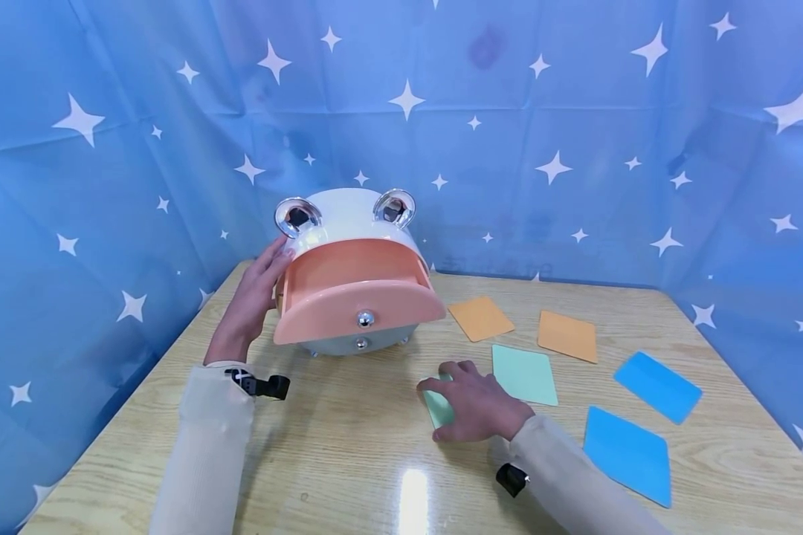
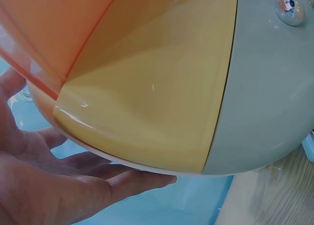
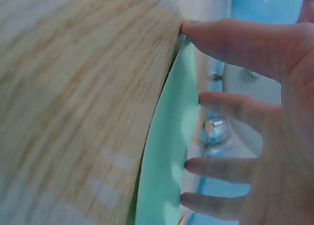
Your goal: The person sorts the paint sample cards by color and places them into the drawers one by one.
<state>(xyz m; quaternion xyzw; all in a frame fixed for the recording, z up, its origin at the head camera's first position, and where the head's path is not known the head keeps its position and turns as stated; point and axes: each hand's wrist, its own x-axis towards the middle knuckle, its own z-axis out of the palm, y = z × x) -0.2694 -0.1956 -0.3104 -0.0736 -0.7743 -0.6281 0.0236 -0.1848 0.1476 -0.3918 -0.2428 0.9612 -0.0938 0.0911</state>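
A round white box (image 1: 348,215) with bear ears stands at the table's back left, its peach top drawer (image 1: 358,293) pulled out. My left hand (image 1: 257,293) rests flat against the box's left side, fingers straight; the left wrist view shows that hand (image 2: 73,185) under the curved shell (image 2: 147,87). My right hand (image 1: 471,401) lies on a mint green card (image 1: 436,407) in front of the box. In the right wrist view its fingers (image 3: 221,168) spread over the card (image 3: 167,156) and the thumb (image 3: 221,38) touches the card's edge.
A second green card (image 1: 524,374), two orange cards (image 1: 480,318) (image 1: 567,336) and two blue cards (image 1: 657,386) (image 1: 627,455) lie flat on the wooden table (image 1: 348,461) to the right. Blue starred cloth (image 1: 575,148) walls in the table. A lower grey drawer (image 1: 358,345) stays closed.
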